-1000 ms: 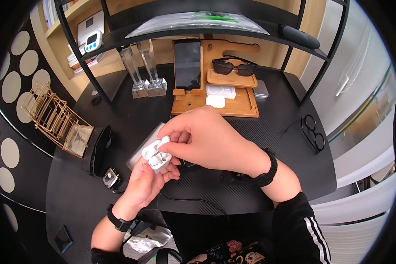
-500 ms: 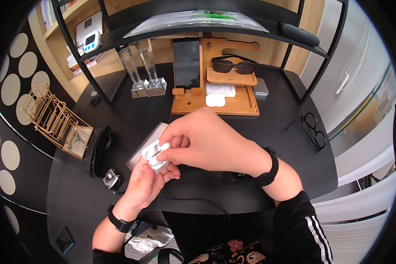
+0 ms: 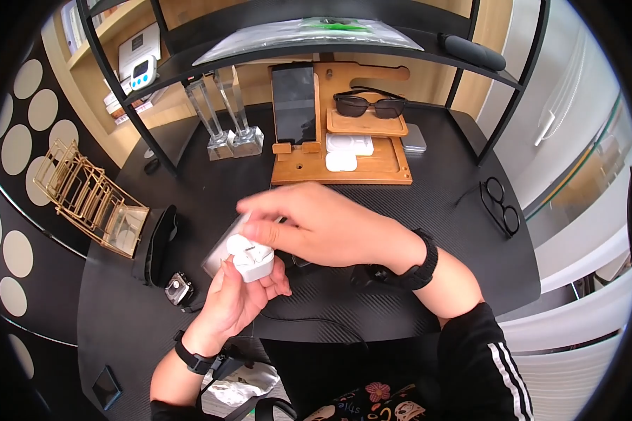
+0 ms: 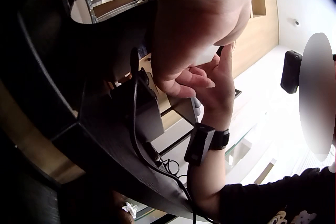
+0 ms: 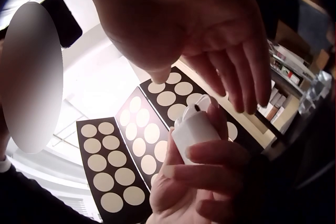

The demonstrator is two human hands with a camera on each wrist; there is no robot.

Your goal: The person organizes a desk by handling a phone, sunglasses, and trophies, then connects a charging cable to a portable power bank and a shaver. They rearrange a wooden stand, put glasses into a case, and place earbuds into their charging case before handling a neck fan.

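My left hand [image 3: 235, 298] grips a white earbud case [image 3: 254, 266] with its lid raised, thumb at the near side and fingers around the body. In the right wrist view the case [image 5: 195, 136] stands upright in that hand, and a dark-tipped earbud [image 5: 197, 107] shows at its mouth. Just above the lid hovers my right hand [image 3: 316, 223], blurred at the fingertips. Its fingers [image 5: 244, 71] hang loosely extended in the right wrist view, nothing between them and the thumb. Behind the case lies a clear-lidded flat box [image 3: 218, 254], partly covered by the hands.
A wooden stand [image 3: 302, 172] at the back holds a phone [image 3: 295, 105], sunglasses [image 3: 369, 105] and a white case [image 3: 341, 161]. Round glasses [image 3: 500, 207] lie right. Crystal trophies [image 3: 246, 142], a gold wire rack [image 3: 91, 196] and a watch [image 3: 179, 288] are left.
My right fingers were pinched at an earbud inside the case; now they have let go and lifted off toward the lid. The left hand has turned the case slightly.
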